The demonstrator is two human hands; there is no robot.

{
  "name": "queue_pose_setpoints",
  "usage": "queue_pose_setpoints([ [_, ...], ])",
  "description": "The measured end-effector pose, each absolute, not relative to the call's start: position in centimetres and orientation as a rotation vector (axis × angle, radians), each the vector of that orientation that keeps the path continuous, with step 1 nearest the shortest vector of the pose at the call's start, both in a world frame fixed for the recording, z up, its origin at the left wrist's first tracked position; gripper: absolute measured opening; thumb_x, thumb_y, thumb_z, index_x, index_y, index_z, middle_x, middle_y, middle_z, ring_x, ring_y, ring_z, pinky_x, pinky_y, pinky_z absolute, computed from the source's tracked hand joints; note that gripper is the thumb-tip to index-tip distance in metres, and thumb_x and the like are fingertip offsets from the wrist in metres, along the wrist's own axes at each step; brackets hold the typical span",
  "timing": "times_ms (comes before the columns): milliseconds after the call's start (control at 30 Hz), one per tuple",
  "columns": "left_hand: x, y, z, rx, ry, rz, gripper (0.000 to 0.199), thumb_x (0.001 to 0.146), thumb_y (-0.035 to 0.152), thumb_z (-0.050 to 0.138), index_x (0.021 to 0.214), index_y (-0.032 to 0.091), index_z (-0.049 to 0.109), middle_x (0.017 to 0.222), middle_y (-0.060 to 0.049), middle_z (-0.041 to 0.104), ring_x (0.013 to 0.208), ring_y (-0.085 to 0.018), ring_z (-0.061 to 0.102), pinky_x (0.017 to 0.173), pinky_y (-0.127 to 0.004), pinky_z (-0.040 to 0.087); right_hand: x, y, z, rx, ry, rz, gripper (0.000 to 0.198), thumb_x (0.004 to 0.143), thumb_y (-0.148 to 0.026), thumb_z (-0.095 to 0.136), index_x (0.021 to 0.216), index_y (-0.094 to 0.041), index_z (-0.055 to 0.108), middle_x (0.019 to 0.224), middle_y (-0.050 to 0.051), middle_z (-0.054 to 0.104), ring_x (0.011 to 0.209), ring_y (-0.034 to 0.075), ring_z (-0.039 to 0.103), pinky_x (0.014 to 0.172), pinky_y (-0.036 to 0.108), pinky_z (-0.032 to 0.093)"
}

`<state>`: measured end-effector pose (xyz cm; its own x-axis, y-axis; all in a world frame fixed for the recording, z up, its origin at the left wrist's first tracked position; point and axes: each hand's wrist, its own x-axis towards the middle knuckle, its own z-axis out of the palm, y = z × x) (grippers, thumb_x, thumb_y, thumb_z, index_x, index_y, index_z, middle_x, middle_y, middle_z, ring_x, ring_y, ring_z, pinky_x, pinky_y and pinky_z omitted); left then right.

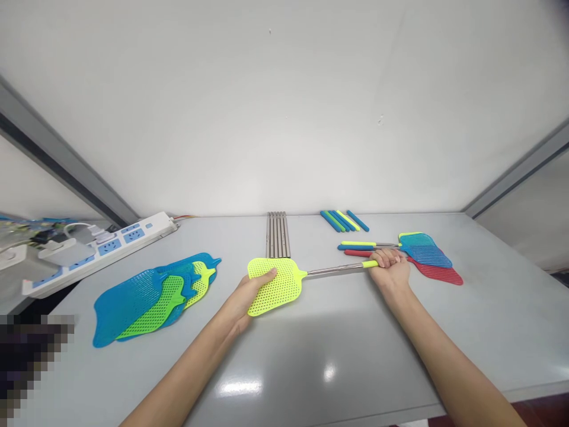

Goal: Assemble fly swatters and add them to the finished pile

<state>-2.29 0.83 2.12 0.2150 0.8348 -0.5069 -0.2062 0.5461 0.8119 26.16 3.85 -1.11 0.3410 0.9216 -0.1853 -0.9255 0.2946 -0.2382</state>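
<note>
A yellow fly swatter [284, 289] with a metal telescopic rod is stretched between my two hands above the table. My left hand [249, 299] pinches the left edge of its perforated head, thumb on top. At the other end my right hand [392, 268] is closed round the yellow handle, part of which shows left of the fingers. Just behind my right hand lie assembled swatters, a blue one [424, 249] on top, with a red one [438, 273] beneath and a yellow edge showing. Several metal rods [278, 234] lie side by side behind the yellow head.
Loose blue, green and yellow swatter heads [128, 302] overlap on the left of the grey table [284, 367]. Several coloured handle tubes [344, 220] lie near the back wall. A white power strip [146, 228] with plugs runs along the left edge.
</note>
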Motion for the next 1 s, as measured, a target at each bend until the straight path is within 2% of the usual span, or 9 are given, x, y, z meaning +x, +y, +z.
queue_pose_setpoints([
  [300, -2.5, 1.2, 2.3, 0.602, 1.125, 0.777, 0.037, 0.065, 0.033, 0.061, 0.095, 0.010, 0.058, 0.102, -0.014, 0.059, 0.083, -0.022, 0.060, 0.070, -0.028, 0.049, 26.0, 3.7, -0.5, -0.259, 0.101, 1.263, 0.024, 0.064, -0.010, 0.032, 0.049, -0.019, 0.015, 0.037, -0.007, 0.018, 0.030, 0.007, 0.019, 0.030, 0.019, 0.021],
  [633, -2.0, 0.8, 2.1, 0.595, 1.091, 0.779, 0.041, 0.065, 0.035, 0.061, 0.099, 0.011, 0.056, 0.100, -0.014, 0.060, 0.083, -0.022, 0.060, 0.067, -0.027, 0.049, 26.7, 3.7, -0.1, -0.238, 0.119, 1.320, 0.019, 0.064, -0.011, 0.031, 0.052, -0.019, 0.020, 0.040, -0.006, 0.026, 0.033, 0.006, 0.025, 0.033, 0.019, 0.026],
  [833, -1.9, 0.8, 2.1, 0.603, 1.102, 0.791, 0.040, 0.066, 0.034, 0.060, 0.099, 0.011, 0.057, 0.098, -0.014, 0.061, 0.082, -0.022, 0.060, 0.067, -0.027, 0.049, 26.2, 4.0, -0.8, -0.393, 0.101, 1.293, 0.019, 0.073, -0.023, 0.025, 0.054, -0.019, 0.023, 0.042, -0.006, 0.024, 0.033, 0.006, 0.029, 0.034, 0.019, 0.030],
  [1000, -1.9, 0.8, 2.0, 0.614, 1.128, 0.830, 0.039, 0.065, 0.035, 0.060, 0.097, 0.012, 0.058, 0.098, -0.013, 0.061, 0.081, -0.022, 0.060, 0.069, -0.027, 0.049, 26.3, 4.5, -0.3, -0.545, 0.050, 1.280, 0.024, 0.081, -0.022, 0.020, 0.059, -0.018, 0.030, 0.050, -0.005, 0.033, 0.039, 0.007, 0.038, 0.041, 0.022, 0.037],
])
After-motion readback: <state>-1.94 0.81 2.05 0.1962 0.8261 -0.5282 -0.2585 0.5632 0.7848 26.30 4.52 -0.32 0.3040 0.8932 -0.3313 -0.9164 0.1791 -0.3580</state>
